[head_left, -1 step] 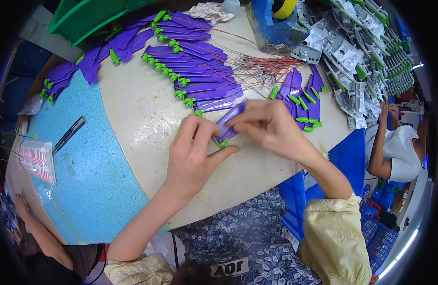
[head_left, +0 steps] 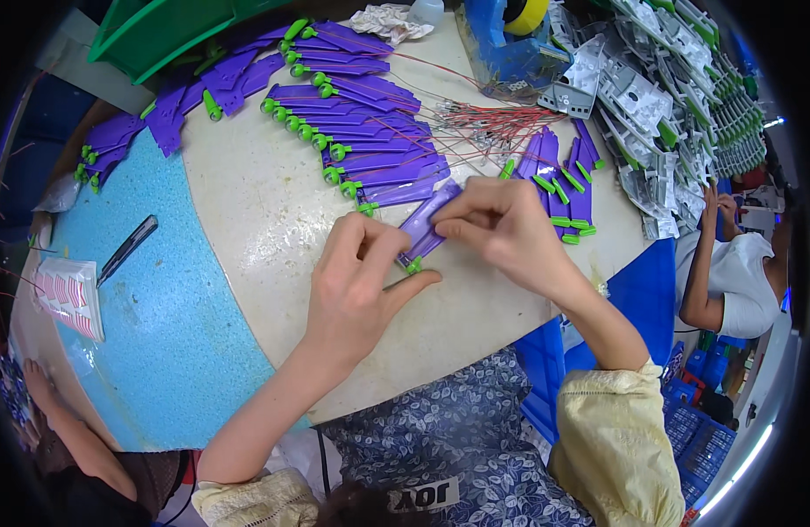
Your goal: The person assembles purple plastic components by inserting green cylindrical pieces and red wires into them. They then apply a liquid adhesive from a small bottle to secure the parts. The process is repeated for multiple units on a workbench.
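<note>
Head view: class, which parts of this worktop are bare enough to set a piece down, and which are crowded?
Bare: the cream tabletop between the row of purple plastic pieces and the left hand, and the blue mat below the black tool. Crowded: the far edge and the grey parts pile.

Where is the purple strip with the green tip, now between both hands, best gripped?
By its long side edges near the middle. The purple strip is flat and narrow, lying slanted on the table; the left hand holds its green-tipped lower end, the right hand its upper end. Coming from above, fingers across the width, looks safest.
</note>
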A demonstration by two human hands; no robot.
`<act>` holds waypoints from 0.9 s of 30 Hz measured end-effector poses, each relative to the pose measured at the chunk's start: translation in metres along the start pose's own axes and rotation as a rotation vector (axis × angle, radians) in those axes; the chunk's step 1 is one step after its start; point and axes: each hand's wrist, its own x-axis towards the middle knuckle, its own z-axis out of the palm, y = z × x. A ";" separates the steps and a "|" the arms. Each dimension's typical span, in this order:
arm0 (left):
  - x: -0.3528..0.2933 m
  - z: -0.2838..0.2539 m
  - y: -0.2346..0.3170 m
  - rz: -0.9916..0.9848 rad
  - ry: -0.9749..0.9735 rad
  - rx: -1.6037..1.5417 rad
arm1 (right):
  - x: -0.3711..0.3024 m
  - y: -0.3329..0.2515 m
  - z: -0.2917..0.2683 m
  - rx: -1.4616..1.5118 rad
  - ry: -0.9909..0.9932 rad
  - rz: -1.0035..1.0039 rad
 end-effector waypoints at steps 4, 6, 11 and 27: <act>0.003 -0.005 -0.003 0.215 -0.032 0.232 | 0.002 0.002 0.004 -0.018 0.130 0.182; 0.009 -0.007 -0.012 0.318 -0.092 0.174 | 0.007 0.001 -0.003 0.007 0.152 0.243; 0.030 -0.008 -0.012 0.388 -0.189 0.128 | 0.003 -0.006 -0.018 -0.235 0.305 -0.302; 0.031 -0.009 -0.008 0.321 -0.215 0.037 | 0.065 0.012 -0.130 0.056 0.429 0.310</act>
